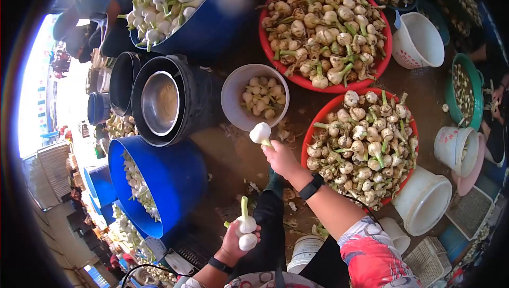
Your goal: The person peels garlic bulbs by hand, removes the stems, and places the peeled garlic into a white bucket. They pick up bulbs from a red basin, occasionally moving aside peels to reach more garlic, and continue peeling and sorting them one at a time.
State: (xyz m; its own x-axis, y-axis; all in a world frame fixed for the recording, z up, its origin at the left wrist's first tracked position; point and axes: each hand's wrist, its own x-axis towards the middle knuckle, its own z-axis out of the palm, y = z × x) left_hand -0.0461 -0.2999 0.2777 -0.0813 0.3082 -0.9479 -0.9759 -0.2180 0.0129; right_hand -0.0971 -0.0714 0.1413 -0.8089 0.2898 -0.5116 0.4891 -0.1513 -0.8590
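My left hand, low in the view, is closed around white garlic bulbs; at least two show, one with a green stem pointing up. With my right hand I pinch another peeled-looking garlic bulb by its short stem. That bulb is just in front of a white bucket, which has several pale bulbs at its bottom. Beside my right forearm stands a red basin heaped with dirt-stained, untrimmed garlic.
A second red basin of garlic stands farther off. On the left are a blue tub, nested black buckets with a steel bowl, and another blue tub of white bulbs. White buckets line the right. Other people work nearby.
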